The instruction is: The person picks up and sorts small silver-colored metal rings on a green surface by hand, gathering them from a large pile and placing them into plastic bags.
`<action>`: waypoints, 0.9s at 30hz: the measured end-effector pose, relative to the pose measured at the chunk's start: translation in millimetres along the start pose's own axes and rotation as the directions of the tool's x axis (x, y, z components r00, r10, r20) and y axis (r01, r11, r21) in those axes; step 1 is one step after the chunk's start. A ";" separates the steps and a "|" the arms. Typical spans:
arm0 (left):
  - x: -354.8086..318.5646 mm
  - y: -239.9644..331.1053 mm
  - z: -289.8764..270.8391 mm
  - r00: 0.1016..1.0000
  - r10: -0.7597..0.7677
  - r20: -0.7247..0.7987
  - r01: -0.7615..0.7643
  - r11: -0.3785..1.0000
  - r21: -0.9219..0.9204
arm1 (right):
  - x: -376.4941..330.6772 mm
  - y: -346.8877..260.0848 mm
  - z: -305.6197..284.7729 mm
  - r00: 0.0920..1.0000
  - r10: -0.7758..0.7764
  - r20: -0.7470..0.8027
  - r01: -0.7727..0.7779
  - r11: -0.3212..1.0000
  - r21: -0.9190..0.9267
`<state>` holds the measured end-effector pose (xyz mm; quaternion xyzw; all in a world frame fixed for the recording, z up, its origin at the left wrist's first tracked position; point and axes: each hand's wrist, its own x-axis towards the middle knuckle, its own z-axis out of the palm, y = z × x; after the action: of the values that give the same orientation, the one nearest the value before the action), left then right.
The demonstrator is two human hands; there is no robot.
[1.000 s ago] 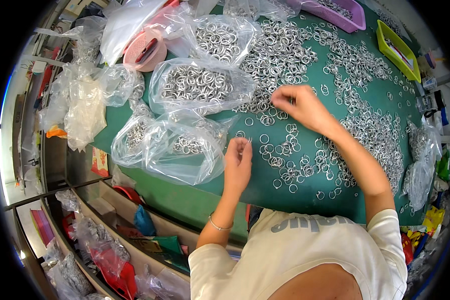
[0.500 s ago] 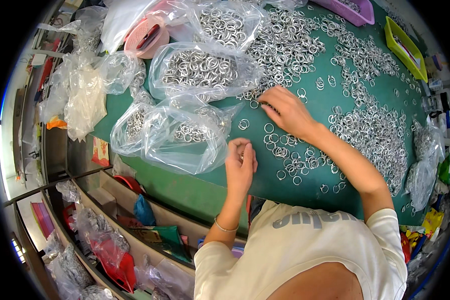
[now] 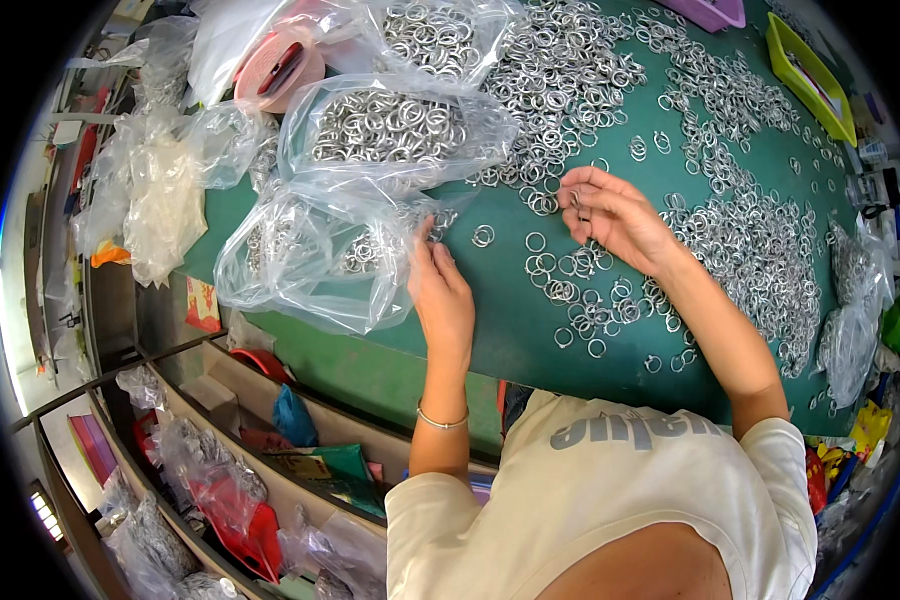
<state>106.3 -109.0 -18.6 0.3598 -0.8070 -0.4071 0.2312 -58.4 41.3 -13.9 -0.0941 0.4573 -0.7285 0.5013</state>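
The person leans over a green bench point(image 3: 530, 340) strewn with small metal rings point(image 3: 570, 290). The left hand point(image 3: 440, 290) lies with its fingers stretched forward and touching the mouth of a clear bag point(image 3: 310, 260) that already holds some rings; it is not clenched, and whether it pinches the plastic cannot be told. The right hand point(image 3: 615, 215) hovers over the loose rings just beyond the bag, fingers curled with the tips drawn together, seemingly pinching one or a few rings, though the grip itself is too small to make out.

A second bag point(image 3: 390, 130), fuller, lies just behind the first, and a third point(image 3: 440, 35) behind that. A dense heap of rings point(image 3: 760, 250) spreads to the right, well apart from the bag mouth. A pink tape roll point(image 3: 280, 65) sits at the far left, a yellow-green tray point(image 3: 810, 65) at the far right.

Judging from this, the step in hand is gathering loose rings toward the near bag. To do it well, the left hand would best keep the bag mouth lifted and wide, so rings slide in rather than catch on the lip. The right hand would do better sweeping small clusters along the bench than lifting single rings, since they are light and scatter easily. Keeping the bag flat should stop the rings already inside from spilling back out.
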 end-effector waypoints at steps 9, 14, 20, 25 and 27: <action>-14.1 0.3 5.2 0.974 0.007 0.224 0.036 0.982 -0.185 | -4.4 27.9 14.5 0.871 -0.430 0.236 0.270 0.018 -0.963; -24.1 14.8 16.3 0.964 0.187 0.187 -0.207 0.974 0.093 | -11.7 24.2 5.0 0.873 -0.467 0.144 0.253 0.180 -0.951; -18.3 20.8 23.4 0.904 0.187 0.384 -0.291 0.928 0.233 | -14.9 29.6 13.3 0.895 -0.369 0.250 0.271 0.004 -0.963; -15.2 19.1 19.5 0.879 0.232 0.417 -0.347 0.911 0.223 | -18.8 21.5 3.3 0.916 -0.337 0.217 0.256 0.077 -0.964; -15.0 17.1 20.2 0.890 0.241 0.388 -0.342 0.914 0.217 | -21.5 21.3 10.7 0.927 -0.282 0.247 0.272 0.056 -0.961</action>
<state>95.7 -80.6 -17.1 0.1835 -0.9295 -0.3073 0.0885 -28.0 51.1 -17.1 -0.4838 0.7969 -0.3235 0.1616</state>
